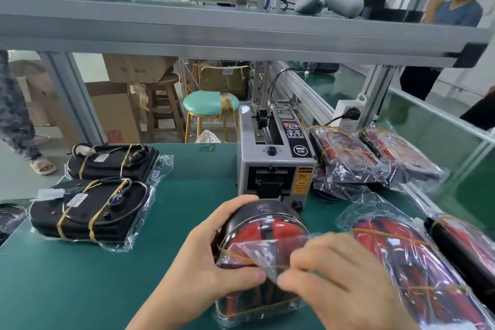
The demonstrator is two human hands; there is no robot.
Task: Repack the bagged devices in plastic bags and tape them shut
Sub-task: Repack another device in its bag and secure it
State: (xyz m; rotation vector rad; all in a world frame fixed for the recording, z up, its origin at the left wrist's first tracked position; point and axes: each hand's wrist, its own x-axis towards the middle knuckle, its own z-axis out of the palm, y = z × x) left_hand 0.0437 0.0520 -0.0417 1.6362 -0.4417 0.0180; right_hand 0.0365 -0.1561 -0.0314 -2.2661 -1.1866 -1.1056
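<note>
Green-topped workbench (80, 276), aluminium shelf (214, 35), teal stool (206, 104), cardboard boxes (115, 112)

The tape dispenser (276, 158) stands on the table (187, 222), toward its far edge. Just in front of the dispenser lies 1 bagged device (263, 257), with the left hand (214, 257) on its left side and the right hand (337, 276) on its near right. Left of the dispenser, well apart, 2 bagged packs (91, 209) lie one behind the other. Right of the dispenser, touching it, bagged bundles (369, 155) are piled. In front of that pile, more bagged devices (417, 270) lie. Behind the dispenser, beyond the table's edge, stands a stool (210, 107). Above the dispenser runs a shelf (214, 32).
</note>
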